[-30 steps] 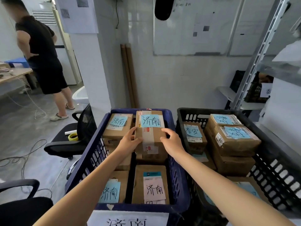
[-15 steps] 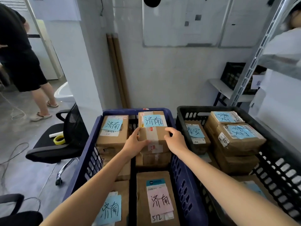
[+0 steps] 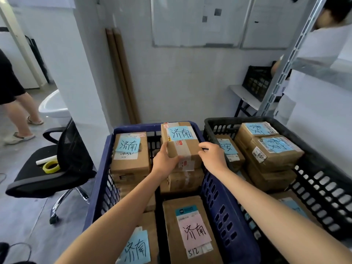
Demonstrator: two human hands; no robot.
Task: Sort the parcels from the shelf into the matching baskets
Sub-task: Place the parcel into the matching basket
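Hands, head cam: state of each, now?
Left hand: holds the top parcel by its left side.
Right hand: fingers curled at its right edge; grip cannot be told.

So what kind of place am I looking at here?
Likely a small parcel-sorting room: cardboard parcels with handwritten notes fill a blue basket and a black basket, a metal shelf upright rises on the right, and whiteboards hang on the wall.

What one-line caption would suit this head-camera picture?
Left hand and right hand hold a brown cardboard parcel with a blue label in the dark blue plastic basket.
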